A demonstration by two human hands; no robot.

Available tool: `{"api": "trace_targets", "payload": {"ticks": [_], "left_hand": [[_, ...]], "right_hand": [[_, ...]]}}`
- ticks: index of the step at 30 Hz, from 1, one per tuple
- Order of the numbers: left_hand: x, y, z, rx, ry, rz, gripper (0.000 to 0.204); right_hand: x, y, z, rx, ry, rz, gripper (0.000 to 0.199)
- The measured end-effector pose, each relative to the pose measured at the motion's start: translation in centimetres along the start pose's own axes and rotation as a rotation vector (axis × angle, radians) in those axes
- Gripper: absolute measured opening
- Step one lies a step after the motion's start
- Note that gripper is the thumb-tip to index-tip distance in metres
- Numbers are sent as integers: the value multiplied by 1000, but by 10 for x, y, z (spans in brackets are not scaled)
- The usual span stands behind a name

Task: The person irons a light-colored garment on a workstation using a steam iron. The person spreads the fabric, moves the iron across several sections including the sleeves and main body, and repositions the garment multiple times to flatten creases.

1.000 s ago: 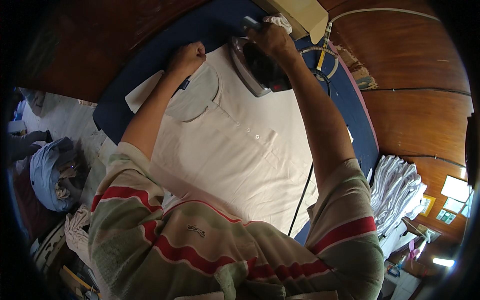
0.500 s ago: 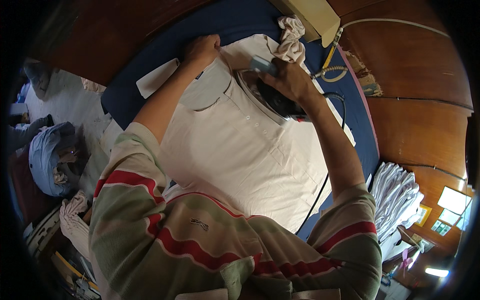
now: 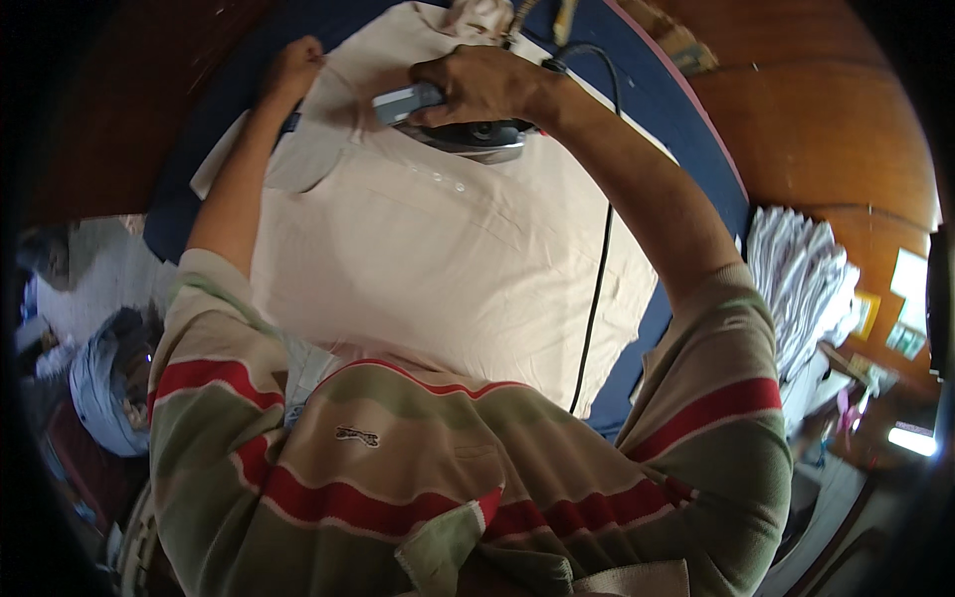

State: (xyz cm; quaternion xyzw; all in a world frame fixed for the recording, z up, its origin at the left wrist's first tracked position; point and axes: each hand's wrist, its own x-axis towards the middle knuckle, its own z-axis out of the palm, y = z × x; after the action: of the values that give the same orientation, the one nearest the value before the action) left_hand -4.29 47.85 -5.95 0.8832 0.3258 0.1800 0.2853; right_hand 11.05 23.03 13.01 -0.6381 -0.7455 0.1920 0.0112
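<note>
A pale pink shirt (image 3: 418, 259) with a row of small buttons lies spread on a dark blue ironing surface (image 3: 179, 199). My right hand (image 3: 487, 85) is closed around the grey handle of a clothes iron (image 3: 463, 142). The iron rests on the upper part of the shirt, just beyond the buttons, and its black cord runs down over the cloth. At the shirt's far left edge, my left hand (image 3: 291, 72) has its fingers curled on the fabric; the fingertips are partly hidden. Below that hand lies the shirt's greyish neck opening (image 3: 308, 159).
A bunched pale cloth (image 3: 479, 18) sits at the far edge. Folded striped garments (image 3: 796, 279) are stacked at the right, beside a wooden panel (image 3: 806, 119). On the left, a blue cloth bundle (image 3: 104, 383) stands low near the floor.
My right hand has moved the iron leftward across the shirt and turned it more crosswise. The view has shifted, and my left hand appears farther left, still at the shirt's edge.
</note>
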Motion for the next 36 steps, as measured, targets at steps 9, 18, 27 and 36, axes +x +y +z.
{"api": "trace_targets", "payload": {"ticks": [9, 18, 27, 36], "left_hand": [[5, 7, -7, -66, -39, 54, 14], [19, -23, -8, -46, -58, 84, 13], [11, -10, -6, -74, -1, 139, 14], [-9, 41, -27, -30, -74, -93, 17]], "right_hand": [[-146, 32, 23, 42, -38, 190, 44], [-312, 73, 49, 188, 115, 624, 51], [-349, 93, 52, 100, 154, 686, 57], [-248, 73, 35, 154, 185, 616, 50]]}}
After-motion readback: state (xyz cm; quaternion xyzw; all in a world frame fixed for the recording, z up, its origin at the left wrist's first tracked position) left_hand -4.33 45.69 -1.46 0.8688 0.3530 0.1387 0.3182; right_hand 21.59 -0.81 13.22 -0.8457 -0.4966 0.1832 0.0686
